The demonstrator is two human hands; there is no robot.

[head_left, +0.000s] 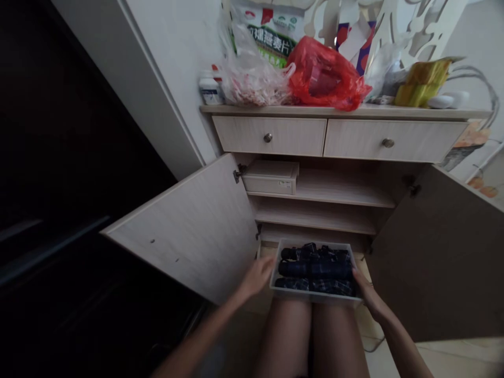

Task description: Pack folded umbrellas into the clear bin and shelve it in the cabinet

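Two doors of a low laminate cabinet (315,215) stand open, and both drawers above them are shut; that is the state I log from my remote position. At the far left of the frame, a dark glossy panel (79,157) fills the edge. At lower left, the left door (189,231) stands outward, its pale wood-grain laminate lightly marked, with a metal hinge (238,173) at its upper corner. Next to it, the left hand (255,278) reaches forward, its fingers (263,270) loosely spread and holding nothing, right at the tray's rim; I cannot tell whether they touch it. At lower centre, a shallow translucent plastic tray (315,295) sits at the cabinet's base, its near edge just above the person's bare thighs (287,336); I cannot tell what bears it. Three folded compact umbrellas (315,269) lie side by side inside, in dark plaid fabric. The right hand (366,296) sits against the tray's right side, fingers curled at the rim; I cannot confirm a firm grip. At lower right, the right door (437,252) stands open, its inner face in shadow. Higher up, a white box (271,177) rests on the upper shelf, while a clear plastic bag (252,73) and a red plastic bag (325,73) crowd the cabinet top.
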